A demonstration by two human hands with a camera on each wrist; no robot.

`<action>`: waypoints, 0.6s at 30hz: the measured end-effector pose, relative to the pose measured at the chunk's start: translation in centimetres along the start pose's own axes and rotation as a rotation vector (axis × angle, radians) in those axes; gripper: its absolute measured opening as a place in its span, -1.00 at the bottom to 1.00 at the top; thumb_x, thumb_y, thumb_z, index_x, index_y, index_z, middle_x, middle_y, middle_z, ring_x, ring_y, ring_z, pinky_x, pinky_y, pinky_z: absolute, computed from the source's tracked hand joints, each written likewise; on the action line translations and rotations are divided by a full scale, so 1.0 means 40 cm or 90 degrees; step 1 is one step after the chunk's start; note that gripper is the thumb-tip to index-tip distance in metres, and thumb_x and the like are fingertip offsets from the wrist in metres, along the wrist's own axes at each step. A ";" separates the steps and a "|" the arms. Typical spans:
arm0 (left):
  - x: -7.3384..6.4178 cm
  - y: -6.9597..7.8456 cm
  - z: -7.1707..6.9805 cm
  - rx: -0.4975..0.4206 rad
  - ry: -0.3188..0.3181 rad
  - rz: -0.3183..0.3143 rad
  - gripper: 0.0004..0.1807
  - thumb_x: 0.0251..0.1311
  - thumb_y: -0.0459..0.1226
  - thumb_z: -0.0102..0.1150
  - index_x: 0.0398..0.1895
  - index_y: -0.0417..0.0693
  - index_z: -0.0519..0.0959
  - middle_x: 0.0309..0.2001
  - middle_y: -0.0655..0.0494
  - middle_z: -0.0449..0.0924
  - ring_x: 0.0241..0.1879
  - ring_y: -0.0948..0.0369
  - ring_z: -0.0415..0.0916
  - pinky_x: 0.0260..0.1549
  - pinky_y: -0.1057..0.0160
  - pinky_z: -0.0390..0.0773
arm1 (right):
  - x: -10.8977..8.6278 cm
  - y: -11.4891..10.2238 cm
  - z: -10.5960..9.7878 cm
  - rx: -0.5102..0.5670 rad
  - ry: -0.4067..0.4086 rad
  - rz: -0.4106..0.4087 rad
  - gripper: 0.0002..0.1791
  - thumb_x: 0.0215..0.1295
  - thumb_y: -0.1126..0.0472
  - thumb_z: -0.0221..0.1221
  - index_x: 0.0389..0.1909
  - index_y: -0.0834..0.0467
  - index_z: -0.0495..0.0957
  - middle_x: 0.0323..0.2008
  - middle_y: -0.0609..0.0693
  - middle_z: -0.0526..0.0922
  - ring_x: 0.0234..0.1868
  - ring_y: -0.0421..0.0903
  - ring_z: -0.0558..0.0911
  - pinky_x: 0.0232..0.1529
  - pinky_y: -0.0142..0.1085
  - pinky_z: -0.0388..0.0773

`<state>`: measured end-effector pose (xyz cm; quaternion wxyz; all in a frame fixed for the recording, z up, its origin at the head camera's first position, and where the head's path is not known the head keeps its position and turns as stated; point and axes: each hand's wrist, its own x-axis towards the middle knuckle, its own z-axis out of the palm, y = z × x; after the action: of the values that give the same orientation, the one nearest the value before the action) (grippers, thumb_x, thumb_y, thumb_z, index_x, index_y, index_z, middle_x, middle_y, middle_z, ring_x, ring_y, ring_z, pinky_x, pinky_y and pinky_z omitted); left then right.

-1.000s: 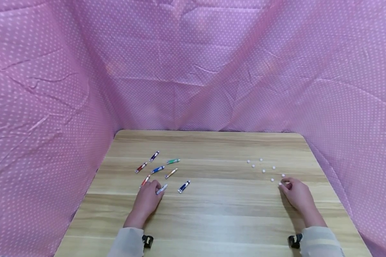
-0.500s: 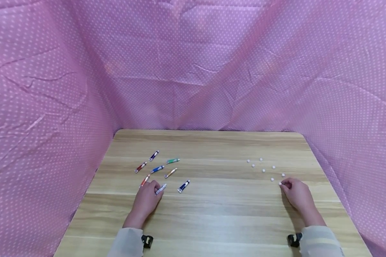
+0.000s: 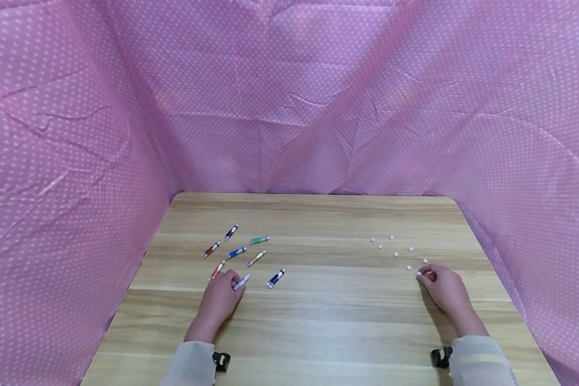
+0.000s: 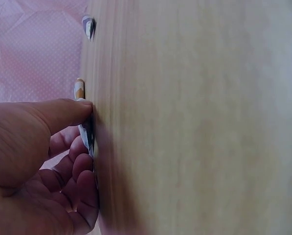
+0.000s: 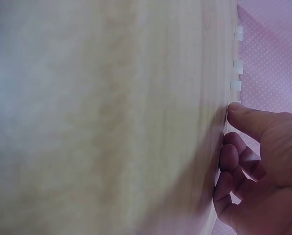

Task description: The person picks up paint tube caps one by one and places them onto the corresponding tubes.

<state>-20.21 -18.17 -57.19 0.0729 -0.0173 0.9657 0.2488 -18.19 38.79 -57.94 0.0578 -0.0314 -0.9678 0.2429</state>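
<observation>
At the left of the table my left hand [image 3: 218,300] pinches a small white paint tube [image 3: 242,282] between thumb and fingers, low at the wood. In the left wrist view the thumb covers part of that tube [image 4: 86,133]. Just ahead of the knuckles lies an orange-red paint tube [image 3: 217,269]; a dark blue one [image 3: 276,279] is to the right. Across the table, my right hand [image 3: 446,292] pinches a small white round cap [image 3: 419,273] by its edge, thumb and index finger at the tabletop. The right wrist view hides most of this cap behind the thumb.
More paint tubes lie scattered on the left, among them a green one [image 3: 259,240], a blue one [image 3: 236,253] and a yellow one [image 3: 256,258]. Several white caps [image 3: 395,254] are spread beyond the right hand. Pink dotted cloth [image 3: 289,134] hangs around the wooden table [image 3: 328,321].
Both hands stay in nearly the same place, the left still with the white tube and the right still at the same cap. The head view has tilted very slightly.
</observation>
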 end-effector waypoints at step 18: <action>-0.010 -0.003 0.008 -0.010 0.029 0.009 -0.85 0.48 -0.21 0.35 -0.04 -0.07 0.65 0.00 -0.08 0.56 -0.06 0.04 0.52 0.05 -0.05 0.62 | -0.007 -0.008 -0.020 0.254 -0.010 0.153 -0.57 0.55 0.10 0.32 0.19 0.36 0.70 -0.20 0.00 0.90 -0.26 -0.32 0.75 -0.22 -0.40 0.67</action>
<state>-19.77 -18.13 -57.46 0.0492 -0.0166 0.9651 0.2565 -17.82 38.85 -57.11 0.0260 -0.1326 -0.8903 0.4349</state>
